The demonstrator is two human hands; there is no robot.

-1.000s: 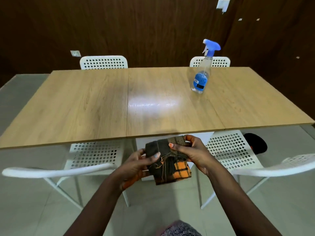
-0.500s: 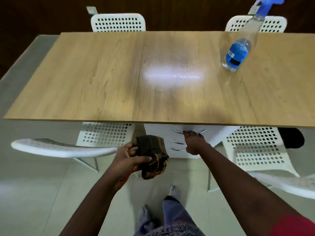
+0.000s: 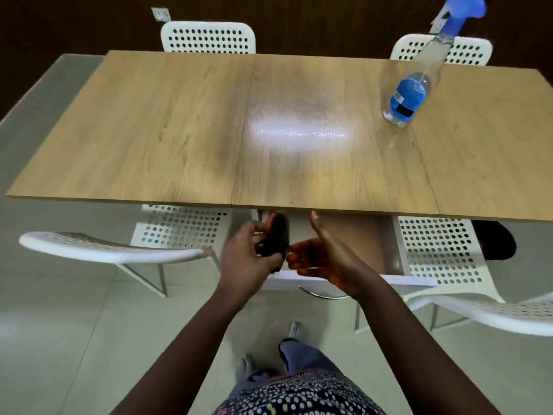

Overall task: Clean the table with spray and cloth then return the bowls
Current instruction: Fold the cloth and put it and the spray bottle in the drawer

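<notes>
Left hand [image 3: 245, 256] fingers gripping dark cloth [image 3: 276, 235], right hand [image 3: 321, 254] fingers open; spray bottle [image 3: 411, 91] label unreadable.

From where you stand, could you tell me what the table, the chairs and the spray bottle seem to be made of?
The table: wood or wood-look laminate, going by printed-looking grain and a soft glare; semi-matt.
The chairs: white, smooth, punched with round holes, probably moulded plastic or painted metal, on thin metal legs.
The spray bottle: clear plastic, see-through, with a blue label and blue trigger head.
</notes>
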